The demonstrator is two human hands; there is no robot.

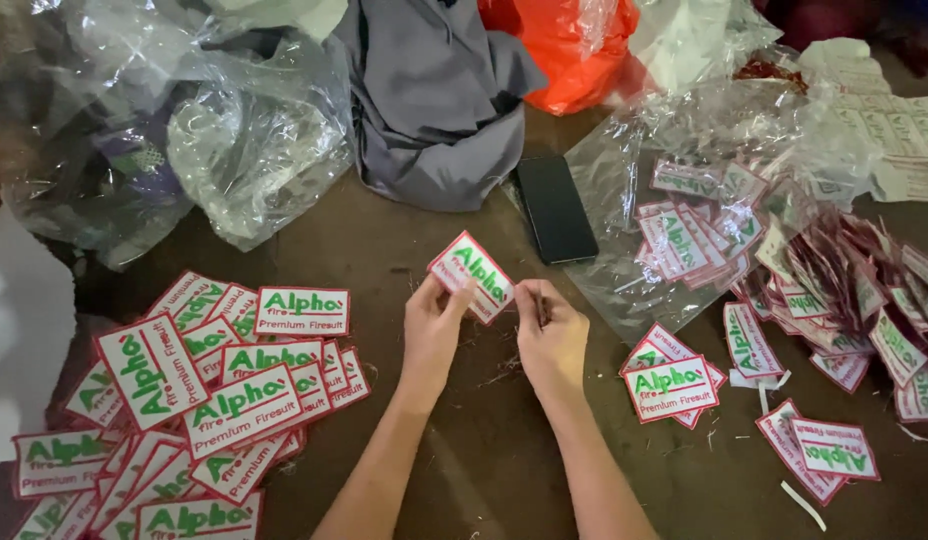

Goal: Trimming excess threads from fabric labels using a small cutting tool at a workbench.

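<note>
Head view: embroidered patch (471, 276) raised above the bench (464, 440), long axis tilted down to the right, pinched at its lower-left edge by the left hand (436, 328); right hand (550, 335), fingers curled, touches its lower-right corner.

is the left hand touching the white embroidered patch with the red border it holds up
Touching. The head view shows the left hand with its fingers pinching the lower edge of the white rectangular embroidered patch with red border.
</note>
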